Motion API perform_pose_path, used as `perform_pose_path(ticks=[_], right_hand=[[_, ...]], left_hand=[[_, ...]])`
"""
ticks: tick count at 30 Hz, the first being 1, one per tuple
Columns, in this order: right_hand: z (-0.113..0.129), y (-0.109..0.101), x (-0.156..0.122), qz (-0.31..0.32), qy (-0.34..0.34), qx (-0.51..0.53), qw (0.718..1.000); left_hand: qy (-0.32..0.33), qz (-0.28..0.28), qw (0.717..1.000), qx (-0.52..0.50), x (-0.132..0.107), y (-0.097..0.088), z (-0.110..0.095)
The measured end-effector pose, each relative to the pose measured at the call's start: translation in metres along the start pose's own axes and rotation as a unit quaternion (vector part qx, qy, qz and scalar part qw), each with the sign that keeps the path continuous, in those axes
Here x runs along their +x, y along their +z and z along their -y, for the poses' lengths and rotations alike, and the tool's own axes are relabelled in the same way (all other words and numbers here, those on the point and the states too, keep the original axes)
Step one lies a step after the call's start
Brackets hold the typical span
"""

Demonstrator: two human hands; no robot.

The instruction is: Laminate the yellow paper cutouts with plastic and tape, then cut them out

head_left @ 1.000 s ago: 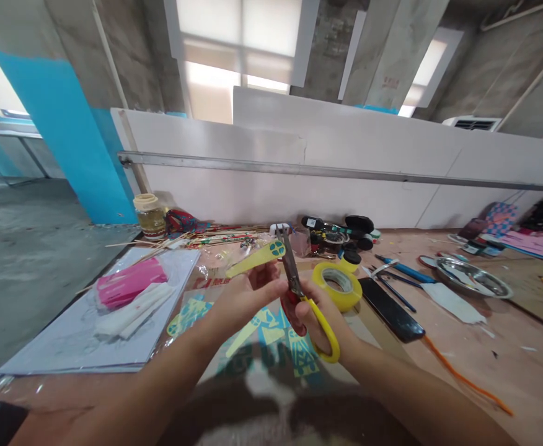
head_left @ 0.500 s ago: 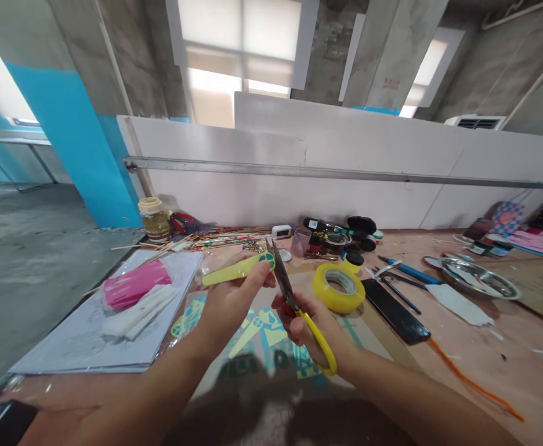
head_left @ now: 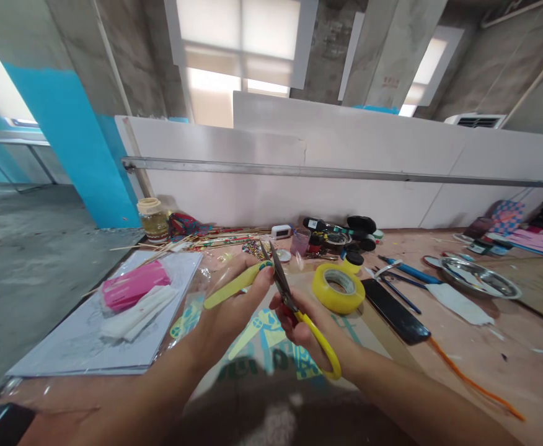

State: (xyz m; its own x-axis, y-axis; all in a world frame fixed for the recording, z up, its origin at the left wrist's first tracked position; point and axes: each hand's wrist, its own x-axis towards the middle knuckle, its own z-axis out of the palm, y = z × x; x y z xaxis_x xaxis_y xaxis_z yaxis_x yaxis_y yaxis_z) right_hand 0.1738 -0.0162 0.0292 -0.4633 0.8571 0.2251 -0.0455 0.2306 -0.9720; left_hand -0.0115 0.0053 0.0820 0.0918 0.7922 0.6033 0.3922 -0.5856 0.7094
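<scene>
We locate the yellow strip (head_left: 229, 288) in our left hand (head_left: 234, 313), raised above the counter (head_left: 527, 378). The left hand grasps the strip near its patterned end, with the thumb laid over that end and the fingers behind. Our right hand (head_left: 312, 317) is clenched around the handles of the scissors (head_left: 282, 284).

Relative to the right hand, the strip lies to the left and slightly farther from us. Its long axis runs obliquely: the plain end points left and a little toward us, the patterned end points right and away, toward the blades. The left hand is the nearer of the two, being in contact with the strip. The blades stand slightly parted, tips directed away from us and leaning left, just beside the patterned end. We cannot tell whether they touch it.

The strip is thin, flat and pale yellow. It has a rounded plain end and a blue-green motif at the opposite end, partly covered by the thumb. The scissors have dark metal blades and a yellow handle loop. Below the hands lie yellow-and-blue cut-outs (head_left: 266, 331); to the right sits a roll of yellow tape (head_left: 353, 300).
</scene>
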Motion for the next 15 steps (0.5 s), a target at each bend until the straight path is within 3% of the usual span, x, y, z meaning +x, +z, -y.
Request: perform_pose_path(ticks=[15], right_hand=[[-0.0012,0.0016,0.0021,-0.051,-0.001,-0.002,0.999]], left_hand=[[0.007,-0.002,1.000,0.019,-0.0021,0.0001,-0.0042]])
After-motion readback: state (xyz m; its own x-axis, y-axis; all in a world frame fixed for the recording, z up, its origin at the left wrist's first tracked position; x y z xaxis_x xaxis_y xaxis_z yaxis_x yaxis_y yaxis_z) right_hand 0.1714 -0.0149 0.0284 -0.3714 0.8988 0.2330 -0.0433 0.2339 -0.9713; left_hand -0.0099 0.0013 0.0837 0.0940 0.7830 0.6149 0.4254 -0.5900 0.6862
